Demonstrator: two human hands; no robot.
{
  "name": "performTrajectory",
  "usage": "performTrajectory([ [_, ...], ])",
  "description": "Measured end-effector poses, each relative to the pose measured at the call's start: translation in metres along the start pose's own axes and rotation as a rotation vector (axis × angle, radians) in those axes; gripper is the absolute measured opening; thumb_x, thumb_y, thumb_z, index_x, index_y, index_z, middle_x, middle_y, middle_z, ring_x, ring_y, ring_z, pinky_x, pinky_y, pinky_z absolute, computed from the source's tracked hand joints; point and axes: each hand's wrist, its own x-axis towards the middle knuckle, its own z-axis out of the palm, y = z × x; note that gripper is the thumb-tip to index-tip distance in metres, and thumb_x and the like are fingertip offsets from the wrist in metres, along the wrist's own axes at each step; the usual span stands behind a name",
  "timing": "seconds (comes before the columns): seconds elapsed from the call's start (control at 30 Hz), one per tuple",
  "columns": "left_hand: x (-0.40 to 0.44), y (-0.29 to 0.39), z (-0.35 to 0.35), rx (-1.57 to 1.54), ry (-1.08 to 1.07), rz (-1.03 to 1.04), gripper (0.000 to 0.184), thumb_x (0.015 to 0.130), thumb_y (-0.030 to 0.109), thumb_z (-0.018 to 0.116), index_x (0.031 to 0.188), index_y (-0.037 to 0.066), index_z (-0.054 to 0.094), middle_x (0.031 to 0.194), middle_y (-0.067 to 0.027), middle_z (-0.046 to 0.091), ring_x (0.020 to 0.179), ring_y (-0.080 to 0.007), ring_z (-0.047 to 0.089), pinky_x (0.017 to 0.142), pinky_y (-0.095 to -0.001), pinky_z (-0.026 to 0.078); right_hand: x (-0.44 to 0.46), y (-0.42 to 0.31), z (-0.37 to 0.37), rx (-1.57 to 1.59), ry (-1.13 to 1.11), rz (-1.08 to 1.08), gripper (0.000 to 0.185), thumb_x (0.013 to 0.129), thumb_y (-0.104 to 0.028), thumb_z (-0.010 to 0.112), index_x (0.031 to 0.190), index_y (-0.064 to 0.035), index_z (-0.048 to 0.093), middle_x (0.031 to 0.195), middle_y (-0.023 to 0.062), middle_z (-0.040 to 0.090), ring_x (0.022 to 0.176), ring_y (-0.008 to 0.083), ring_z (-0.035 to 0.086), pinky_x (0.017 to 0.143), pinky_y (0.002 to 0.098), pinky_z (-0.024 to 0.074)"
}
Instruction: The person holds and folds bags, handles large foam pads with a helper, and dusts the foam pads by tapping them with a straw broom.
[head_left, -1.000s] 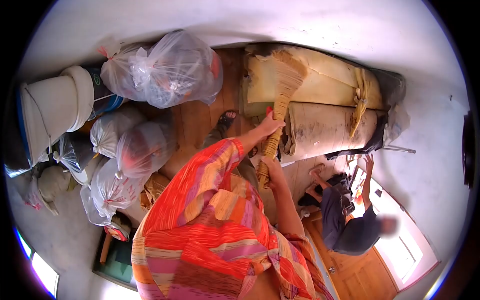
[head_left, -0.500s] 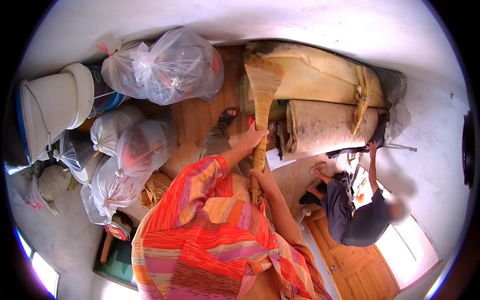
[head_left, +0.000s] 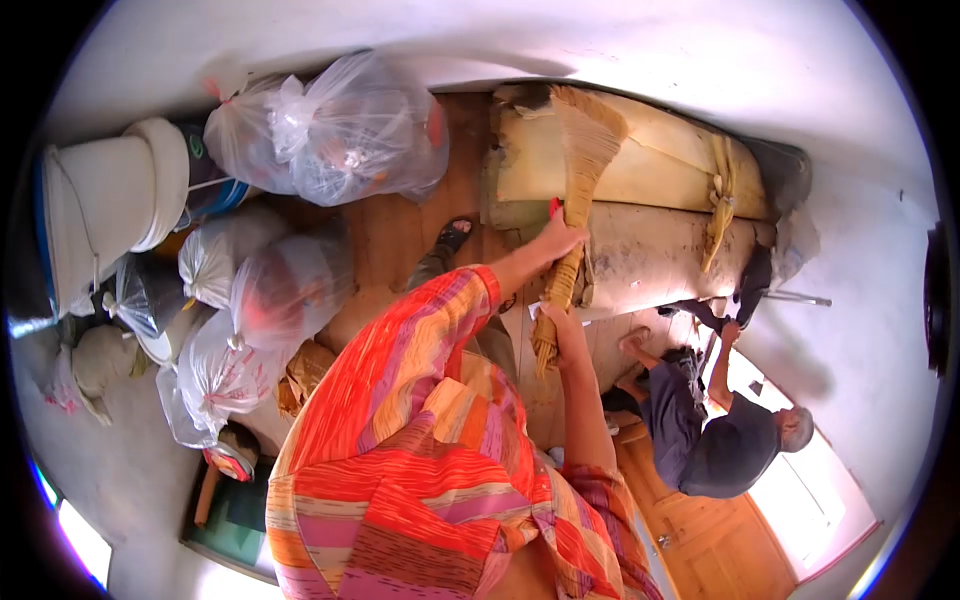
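A straw broom (head_left: 592,150) slants up to the right, its flared bristle end over the yellowish padded roll (head_left: 665,150). My left hand (head_left: 562,238) is closed round the upper part of the broom's handle, with a small red thing showing beside the fingers. Lower down, my right hand (head_left: 568,335) grips the same handle near its butt end. Beneath the yellowish roll lies a stained beige roll (head_left: 660,255), just right of my left hand. A yellow tie (head_left: 722,195) hangs at the right end of the rolls.
Another person (head_left: 730,440) in dark clothes is at the right by a wooden door (head_left: 715,520), holding dark cloth (head_left: 755,280) at the rolls' end. Knotted plastic bags (head_left: 365,140) and white buckets (head_left: 105,205) are piled at the left on the wooden floor (head_left: 385,235).
Both my hands have moved right with the broom, and its bristle end has swung right over the yellowish roll. The other person's hand has come down, pulling dark cloth from the rolls' end.
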Motion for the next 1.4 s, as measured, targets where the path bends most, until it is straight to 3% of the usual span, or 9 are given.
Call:
performTrajectory([
  [0.07,0.018,-0.001,-0.007,0.096,0.110,-0.036,0.050,0.071,0.010,0.066,0.111,0.000,0.038,0.073,-0.0099,0.054,0.057,-0.0194,0.057,0.046,-0.0346,0.047,0.014,-0.007,0.009,0.048,-0.035,-0.062,0.028,0.078,-0.023,0.063,0.096,-0.0044,0.051,0.074,0.0062,0.057,0.056,0.0158,0.057,0.047,0.0281,0.0479],
  [0.17,0.014,0.014,-0.031,0.014,0.027,-0.178,0.035,0.076,0.013,0.064,0.101,0.003,0.041,0.073,-0.0090,0.053,0.055,-0.0213,0.057,0.044,-0.0350,0.049,0.033,-0.005,0.019,0.011,-0.028,0.026,0.026,0.079,-0.021,0.061,0.095,-0.0036,0.050,0.073,0.0062,0.056,0.057,0.0155,0.057,0.047,0.0275,0.0472],
  [0.37,0.001,0.003,-0.085,-0.060,-0.065,-0.134,0.033,0.079,0.016,0.062,0.102,0.008,0.040,0.077,-0.0077,0.052,0.058,-0.0204,0.057,0.045,-0.0347,0.050,0.050,0.013,0.041,-0.027,-0.141,0.102,0.020,0.077,-0.013,0.057,0.091,-0.0028,0.050,0.067,0.0065,0.055,0.051,0.0165,0.055,0.047,0.0294,0.0468],
  [0.43,-0.013,-0.003,-0.096,-0.147,0.102,-0.172,0.032,0.080,0.016,0.060,0.104,0.009,0.039,0.077,-0.0077,0.053,0.059,-0.0197,0.057,0.046,-0.0348,0.050,0.051,0.019,0.039,-0.017,-0.214,0.127,0.019,0.076,-0.013,0.056,0.090,-0.0029,0.050,0.065,0.0061,0.054,0.050,0.0166,0.054,0.047,0.0299,0.0466],
  [0.7,-0.052,-0.046,-0.123,-0.502,0.143,-0.370,0.023,0.082,0.024,0.057,0.090,0.003,0.051,0.073,-0.0070,0.054,0.059,-0.0187,0.056,0.050,-0.0317,0.051,0.025,0.020,0.045,-0.595,-0.155,0.116,0.028,0.073,-0.019,0.059,0.094,0.0005,0.056,0.072,0.0071,0.059,0.058,0.0163,0.057,0.053,0.0303,0.0473],
  [0.97,-0.073,-0.019,-0.032,-0.279,0.193,-0.124,0.030,0.082,0.015,0.058,0.103,0.007,0.038,0.077,-0.0074,0.051,0.062,-0.0176,0.056,0.048,-0.0320,0.052,-0.019,0.008,-0.007,-0.426,-0.174,0.057,0.034,0.073,-0.017,0.060,0.100,-0.0009,0.049,0.078,0.0067,0.056,0.063,0.0157,0.055,0.057,0.0301,0.0472],
  [1.13,-0.024,0.000,0.003,-0.126,-0.063,-0.093,0.045,0.079,0.011,0.060,0.114,0.009,0.032,0.078,-0.0092,0.050,0.055,-0.0193,0.055,0.046,-0.0344,0.050,-0.021,-0.009,0.002,-0.210,-0.016,-0.037,0.024,0.077,-0.016,0.059,0.094,-0.0026,0.048,0.073,0.0059,0.055,0.055,0.0161,0.055,0.051,0.0305,0.0480],
  [1.3,0.021,-0.018,-0.040,-0.126,0.027,-0.115,0.036,0.078,0.013,0.062,0.107,0.008,0.041,0.072,-0.0068,0.051,0.052,-0.0192,0.054,0.043,-0.0327,0.047,0.046,-0.007,0.020,-0.245,-0.004,0.076,0.020,0.078,-0.014,0.058,0.090,-0.0014,0.049,0.070,0.0062,0.054,0.053,0.0163,0.057,0.046,0.0294,0.0475],
  [1.4,-0.012,-0.019,-0.072,-0.159,0.044,-0.112,0.028,0.082,0.018,0.061,0.103,0.010,0.044,0.074,-0.0056,0.053,0.056,-0.0180,0.055,0.047,-0.0314,0.049,0.065,0.050,0.023,-0.377,-0.032,-0.018,0.028,0.073,-0.020,0.060,0.084,0.0038,0.052,0.069,0.0090,0.058,0.059,0.0163,0.056,0.054,0.0311,0.0465],
])
